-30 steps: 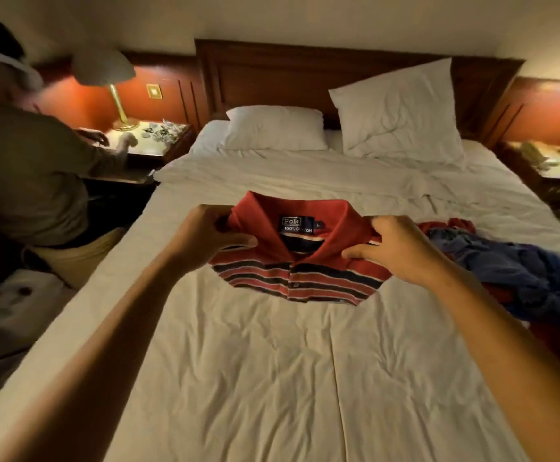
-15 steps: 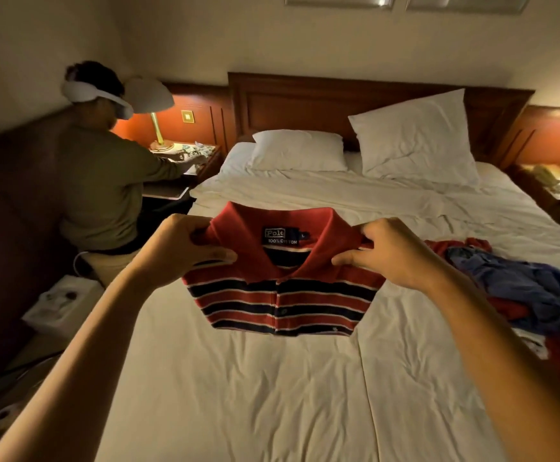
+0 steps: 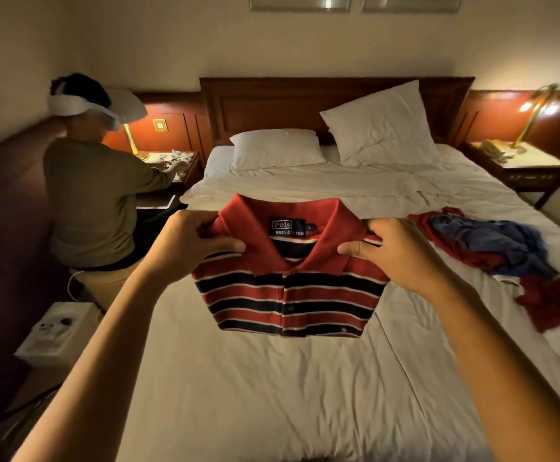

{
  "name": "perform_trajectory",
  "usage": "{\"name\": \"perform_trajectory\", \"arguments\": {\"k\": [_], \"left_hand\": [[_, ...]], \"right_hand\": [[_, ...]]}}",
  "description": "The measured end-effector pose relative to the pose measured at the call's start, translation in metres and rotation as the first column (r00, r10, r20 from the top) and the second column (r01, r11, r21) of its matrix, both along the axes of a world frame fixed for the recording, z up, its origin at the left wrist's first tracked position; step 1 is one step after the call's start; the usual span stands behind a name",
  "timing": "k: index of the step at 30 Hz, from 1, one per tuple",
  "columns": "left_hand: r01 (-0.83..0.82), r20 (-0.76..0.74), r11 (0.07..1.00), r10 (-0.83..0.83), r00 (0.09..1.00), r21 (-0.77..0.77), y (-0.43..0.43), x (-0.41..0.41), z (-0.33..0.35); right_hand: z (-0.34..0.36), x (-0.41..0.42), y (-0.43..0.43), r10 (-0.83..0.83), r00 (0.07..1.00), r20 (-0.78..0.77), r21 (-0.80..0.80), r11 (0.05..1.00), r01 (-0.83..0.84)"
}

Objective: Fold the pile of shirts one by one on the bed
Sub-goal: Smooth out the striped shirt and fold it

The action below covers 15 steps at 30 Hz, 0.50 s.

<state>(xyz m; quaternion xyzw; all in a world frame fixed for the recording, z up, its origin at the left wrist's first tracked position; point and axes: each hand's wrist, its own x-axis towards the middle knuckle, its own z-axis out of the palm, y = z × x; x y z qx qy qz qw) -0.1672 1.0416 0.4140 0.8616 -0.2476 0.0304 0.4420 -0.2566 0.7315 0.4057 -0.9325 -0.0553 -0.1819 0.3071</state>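
I hold the folded striped shirt up in front of me over the middle of the bed. My left hand pinches its left shoulder just beside the red collar, thumb across the front and fingers curled behind. My right hand pinches the right shoulder the same way. The shirt faces me, collar up, label showing inside the neck, its red, dark and white stripes running level and its lower folded edge hanging above the white sheet.

To my right on the bed lies the pile of shirts, a rumpled heap of blue and red cloth, with more red and white cloth nearer the edge. It is well apart from the shirt I hold. Nothing lies on the sheet directly under the shirt.

At the head of the bed a flat pillow lies on the left and a second pillow leans against the wooden headboard. A nightstand with a lit brass lamp stands at the far right. On the left another person in an olive top, wearing a white headset, bends over the other nightstand with their back to me. A white box sits on the floor behind them, beside the bed.
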Motion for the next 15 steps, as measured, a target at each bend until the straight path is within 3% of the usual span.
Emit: {"name": "perform_trajectory", "arguments": {"k": [15], "left_hand": [[0.257,-0.072,0.966,-0.256,0.964,0.004,0.060,-0.073,-0.004]], "right_hand": [[-0.007,-0.146,0.089,-0.223,0.975,-0.004,0.027,0.975,0.223]]}}
